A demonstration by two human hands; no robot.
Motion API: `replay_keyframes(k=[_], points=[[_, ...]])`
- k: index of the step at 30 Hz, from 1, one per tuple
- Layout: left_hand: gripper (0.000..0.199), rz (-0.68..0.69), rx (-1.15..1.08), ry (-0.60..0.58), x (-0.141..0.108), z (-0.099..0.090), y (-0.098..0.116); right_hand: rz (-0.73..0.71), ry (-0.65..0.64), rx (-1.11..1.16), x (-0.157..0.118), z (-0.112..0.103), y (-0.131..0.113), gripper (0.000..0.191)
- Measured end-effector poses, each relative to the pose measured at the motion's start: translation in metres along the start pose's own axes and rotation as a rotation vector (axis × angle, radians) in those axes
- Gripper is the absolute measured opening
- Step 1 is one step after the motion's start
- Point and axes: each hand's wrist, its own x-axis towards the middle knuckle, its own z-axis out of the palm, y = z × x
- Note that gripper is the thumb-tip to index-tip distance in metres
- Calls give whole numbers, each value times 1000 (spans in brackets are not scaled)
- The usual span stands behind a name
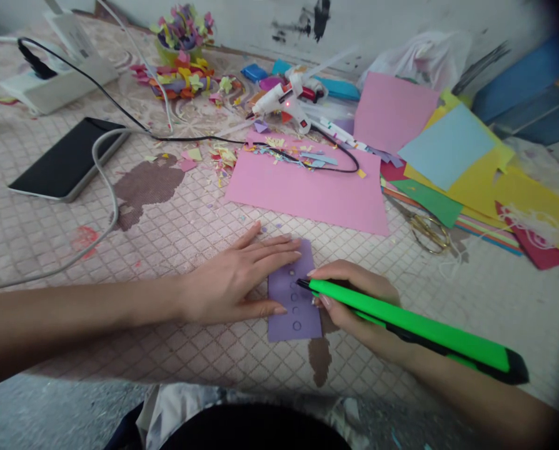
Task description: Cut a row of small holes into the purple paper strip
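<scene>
While the left hand (235, 272) lies flat at nine o'clock of a purple paper strip (279, 330), its fingers stretched out over the upper part and nothing in its grasp, the right hand (368, 280) at three o'clock is curled in around a slim tool, what looks to me like a green cutter (415, 319). The black tip (304, 284) points to nine o'clock, over the strip's middle; whether it touches the paper I cannot tell.

To do this well, I judge, the flat hand should press the strip evenly, thumb and fingertips clear of the tip's path, while the tip follows each curve in short, light strokes.

The strip is narrow, plain and upright, running from twelve to six o'clock on the cloth-covered tabletop (190, 350), just in front of the person. Small round outlines (297, 325) descend it in a column, the lowest seeming the largest; drawn or cut, they are too fine to tell.

Farther out, a pink sheet (307, 206) lies at twelve o'clock with paper scraps on its far edge, and a white glue gun (272, 100) beyond. Gold-handled scissors (429, 232) rest between two and three o'clock, a dark-screened phone (64, 159) at ten, paper flowers (186, 28) at eleven.
</scene>
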Motion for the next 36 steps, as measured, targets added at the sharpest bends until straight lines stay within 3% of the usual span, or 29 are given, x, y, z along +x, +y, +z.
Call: replay_keyframes(k=[4, 36], points=[[58, 9, -4, 12, 0, 2, -1, 28, -23, 11, -1, -1, 0, 27], [56, 12, 19, 17, 0, 2, 1, -9, -22, -30, 0, 0, 0, 25]])
